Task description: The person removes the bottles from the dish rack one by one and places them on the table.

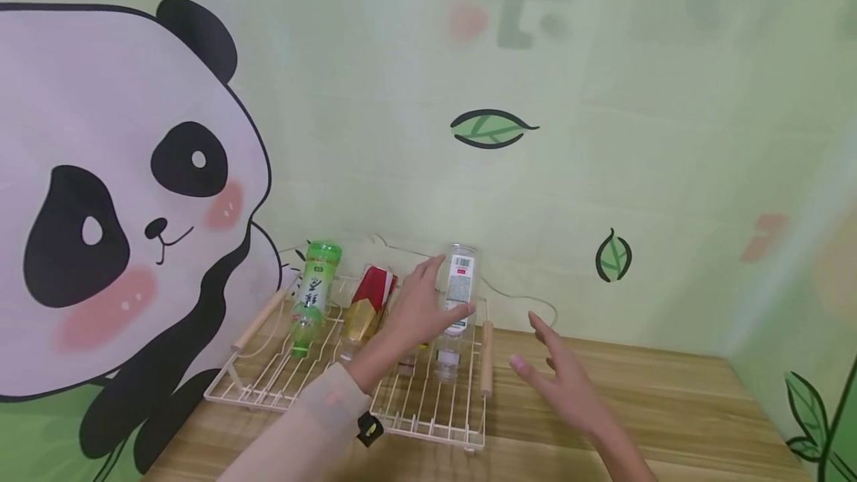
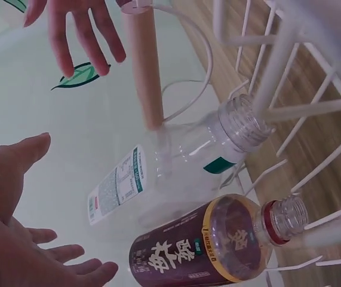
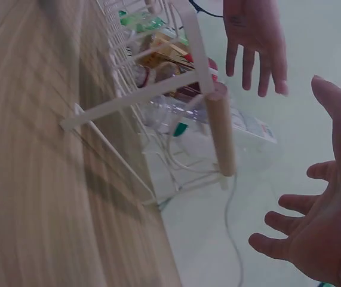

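A white wire rack [image 1: 428, 435] with wooden handles stands on the table, and several bottles lie tilted in it. My left hand [image 1: 416, 307] hovers over the rack with fingers extended and holds nothing. Beside it is a clear empty bottle [image 1: 460, 285] with a white label. A dark purple-labelled bottle [image 2: 176, 254] lies next to the clear one in the left wrist view, mostly hidden by my hand in the head view. Further left lie a red and gold bottle [image 1: 370, 303] and a green bottle [image 1: 318, 281]. My right hand [image 1: 565, 381], fingers spread, is in the air right of the rack.
The rack's right wooden handle [image 1: 487, 359] stands between the clear bottle and my right hand. A thin cable [image 1: 529, 297] runs behind the rack along the printed wall cloth [image 1: 375, 132]. The wooden table [image 1: 636, 393] extends to the right.
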Tool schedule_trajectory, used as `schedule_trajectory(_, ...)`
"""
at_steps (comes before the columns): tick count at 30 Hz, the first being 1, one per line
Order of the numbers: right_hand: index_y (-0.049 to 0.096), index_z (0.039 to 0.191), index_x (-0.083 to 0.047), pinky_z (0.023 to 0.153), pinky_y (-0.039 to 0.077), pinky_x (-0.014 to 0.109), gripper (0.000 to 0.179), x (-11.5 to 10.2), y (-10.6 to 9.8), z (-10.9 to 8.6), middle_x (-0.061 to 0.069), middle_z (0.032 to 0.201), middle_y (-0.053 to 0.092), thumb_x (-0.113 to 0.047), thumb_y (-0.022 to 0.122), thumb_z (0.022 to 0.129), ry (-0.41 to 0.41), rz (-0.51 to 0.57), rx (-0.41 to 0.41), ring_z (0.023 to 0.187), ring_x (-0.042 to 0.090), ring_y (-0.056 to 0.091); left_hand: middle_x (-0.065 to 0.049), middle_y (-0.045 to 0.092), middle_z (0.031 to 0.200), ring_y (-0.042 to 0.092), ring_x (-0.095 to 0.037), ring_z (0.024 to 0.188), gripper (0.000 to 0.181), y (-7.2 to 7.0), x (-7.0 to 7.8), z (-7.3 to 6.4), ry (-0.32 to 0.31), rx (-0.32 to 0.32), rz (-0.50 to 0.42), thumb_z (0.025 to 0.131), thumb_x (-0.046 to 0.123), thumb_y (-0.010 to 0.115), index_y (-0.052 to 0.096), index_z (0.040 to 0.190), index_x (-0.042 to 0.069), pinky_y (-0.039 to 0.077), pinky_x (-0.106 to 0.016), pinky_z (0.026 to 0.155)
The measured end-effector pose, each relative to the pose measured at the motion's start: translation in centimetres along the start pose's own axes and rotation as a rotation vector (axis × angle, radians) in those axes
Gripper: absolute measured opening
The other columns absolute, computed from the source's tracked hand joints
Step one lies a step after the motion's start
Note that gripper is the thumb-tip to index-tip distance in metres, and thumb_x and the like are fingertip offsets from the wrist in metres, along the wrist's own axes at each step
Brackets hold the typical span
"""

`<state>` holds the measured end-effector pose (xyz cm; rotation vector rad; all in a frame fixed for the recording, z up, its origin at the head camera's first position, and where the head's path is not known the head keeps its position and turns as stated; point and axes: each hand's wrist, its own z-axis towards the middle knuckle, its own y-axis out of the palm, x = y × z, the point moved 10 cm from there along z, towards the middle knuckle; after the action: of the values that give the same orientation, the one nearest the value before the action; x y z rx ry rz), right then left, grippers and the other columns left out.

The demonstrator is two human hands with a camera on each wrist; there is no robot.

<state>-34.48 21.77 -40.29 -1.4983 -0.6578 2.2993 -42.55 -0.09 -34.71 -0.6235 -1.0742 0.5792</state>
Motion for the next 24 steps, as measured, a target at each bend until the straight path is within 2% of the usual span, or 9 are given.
schedule_trajectory(6,0.029,0.167,-0.011,0.114,0.037,0.071,0.074,1.5,2.5,0.2,0.024,0.167,0.034,-0.032,0.066,0.106,0.093,0.136,-0.020,0.151,0.050,0.035,-0.020,0.041,0.164,0.043,-0.040,0.148,0.104,0.8,-0.8,-0.3,-0.069,-0.056,-0.101,0.087,0.044,0.088,0.031,0.166,0.007,0.042,-0.061,0.116)
schedule_trajectory(9,0.029,0.167,-0.013,0.114,0.039,0.069,0.076,2.2,3.7,0.2,0.025,0.166,0.035,-0.036,0.066,0.106,0.145,0.161,-0.027,0.149,0.050,0.038,-0.020,0.040,0.164,0.046,-0.039,0.145,0.105,1.4,-1.0,0.0,-0.090,-0.080,-0.128,0.088,0.043,0.088,0.028,0.166,0.007,0.043,-0.060,0.115)
schedule_trajectory(13,0.029,0.167,-0.014,0.110,0.046,0.066,0.078,2.9,4.9,0.0,0.028,0.164,0.037,-0.041,0.067,0.105,0.202,0.211,-0.021,0.146,0.051,0.042,-0.022,0.039,0.163,0.049,-0.039,0.142,0.106,1.6,-0.7,1.1,-0.101,-0.074,-0.159,0.088,0.042,0.088,0.027,0.166,0.004,0.044,-0.060,0.115)
schedule_trajectory(19,0.026,0.166,-0.006,0.097,0.056,0.063,0.075,3.2,6.5,-0.4,0.039,0.159,0.035,-0.029,0.065,0.107,0.259,0.432,0.001,0.141,0.056,0.045,-0.023,0.038,0.163,0.047,-0.040,0.143,0.106,1.8,-0.8,2.2,-0.170,-0.054,-0.234,0.088,0.039,0.088,0.025,0.165,0.003,0.044,-0.059,0.115)
schedule_trajectory(24,0.022,0.166,-0.001,0.095,0.058,0.060,0.075,3.3,7.7,-0.7,0.043,0.156,0.036,-0.021,0.064,0.107,0.268,0.521,-0.016,0.135,0.055,0.052,-0.023,0.041,0.158,0.052,-0.038,0.134,0.109,2.8,-0.9,2.7,-0.220,-0.065,-0.245,0.087,0.039,0.088,0.022,0.166,0.001,0.047,-0.057,0.113)
